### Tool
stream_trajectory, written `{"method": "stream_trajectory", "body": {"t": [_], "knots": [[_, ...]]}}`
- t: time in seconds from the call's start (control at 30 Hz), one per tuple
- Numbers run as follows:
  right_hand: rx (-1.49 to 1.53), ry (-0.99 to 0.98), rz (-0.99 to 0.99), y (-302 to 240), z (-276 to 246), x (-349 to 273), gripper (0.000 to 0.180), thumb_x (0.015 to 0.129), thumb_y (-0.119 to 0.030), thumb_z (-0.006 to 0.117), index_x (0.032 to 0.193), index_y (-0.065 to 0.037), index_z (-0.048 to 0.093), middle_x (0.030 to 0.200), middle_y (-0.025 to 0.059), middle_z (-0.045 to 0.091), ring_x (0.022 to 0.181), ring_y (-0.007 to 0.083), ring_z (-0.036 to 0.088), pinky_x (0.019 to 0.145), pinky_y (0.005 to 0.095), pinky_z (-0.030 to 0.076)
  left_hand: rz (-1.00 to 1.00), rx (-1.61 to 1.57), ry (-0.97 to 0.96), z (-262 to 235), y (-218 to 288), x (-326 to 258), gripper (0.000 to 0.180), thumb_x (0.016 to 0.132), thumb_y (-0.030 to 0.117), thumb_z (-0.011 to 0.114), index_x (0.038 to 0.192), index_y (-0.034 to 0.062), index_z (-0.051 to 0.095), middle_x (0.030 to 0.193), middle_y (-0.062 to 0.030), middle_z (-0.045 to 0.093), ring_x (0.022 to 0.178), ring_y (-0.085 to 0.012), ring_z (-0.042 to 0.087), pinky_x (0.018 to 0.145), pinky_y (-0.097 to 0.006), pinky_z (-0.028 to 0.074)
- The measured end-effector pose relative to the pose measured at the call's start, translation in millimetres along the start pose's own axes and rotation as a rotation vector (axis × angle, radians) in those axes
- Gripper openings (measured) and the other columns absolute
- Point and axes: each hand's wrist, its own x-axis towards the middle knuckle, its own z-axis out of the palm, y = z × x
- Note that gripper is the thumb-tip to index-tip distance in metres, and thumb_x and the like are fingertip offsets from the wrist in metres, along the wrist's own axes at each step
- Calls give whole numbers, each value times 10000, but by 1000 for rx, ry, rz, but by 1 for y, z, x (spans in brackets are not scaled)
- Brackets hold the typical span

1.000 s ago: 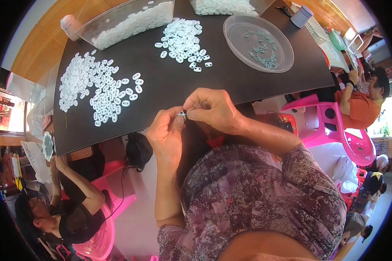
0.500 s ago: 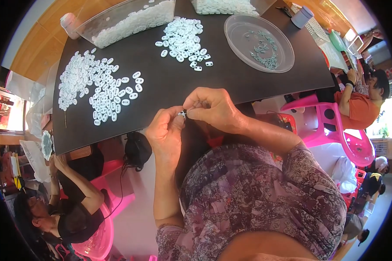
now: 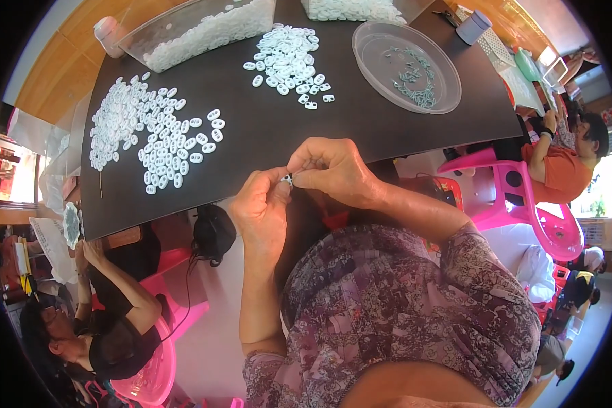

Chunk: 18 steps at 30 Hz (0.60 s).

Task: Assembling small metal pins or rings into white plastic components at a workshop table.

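Just off the dark table's near edge, my two hands meet around a small white plastic piece [image 3: 286, 179] with a dark spot on it. My left hand [image 3: 260, 207] pinches the piece between thumb and fingers. From the other side, my right hand [image 3: 336, 171] closes thumb and forefinger at its edge; whatever tiny part they may grip is hidden. On the table lie a heap of white oval pieces [image 3: 287, 58] ahead and another spread of white ovals [image 3: 163, 132] to the left. A round clear tray [image 3: 368, 71] at the right holds tiny grey-green parts [image 3: 418, 85].
Clear bins [image 3: 132, 41] full of white pieces stand at the table's [image 3: 251, 129] far side. A white bottle [image 3: 107, 35] and a grey-lidded container [image 3: 472, 27] sit at the back. Co-workers sit left [image 3: 109, 333] and right [image 3: 564, 163], near pink plastic chairs [image 3: 503, 194].
My hands stay together around the white piece with barely any shift. The view has moved slightly; the heaps and tray lie as before.
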Motion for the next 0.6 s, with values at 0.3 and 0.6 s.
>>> {"method": "stream_trajectory", "body": {"t": [0.3, 0.6], "knots": [[72, 14, 44, 3, 1, 4, 74, 794, 42, 592, 864, 26, 574, 731, 46, 600, 616, 72, 555, 515, 212, 442, -37, -36, 7, 1, 2, 2, 152, 776, -82, 583, 915, -40, 631, 737, -34, 550, 652, -90, 518, 599, -217, 431], [-215, 54, -134, 5, 6, 4, 51, 827, -29, 563, 849, 16, 569, 755, 38, 574, 676, 80, 520, 610, 242, 441, -30, -232, 71, 3, -2, 3, 245, 825, -14, 609, 1070, -9, 603, 752, 12, 552, 619, -48, 512, 530, -164, 424]]}}
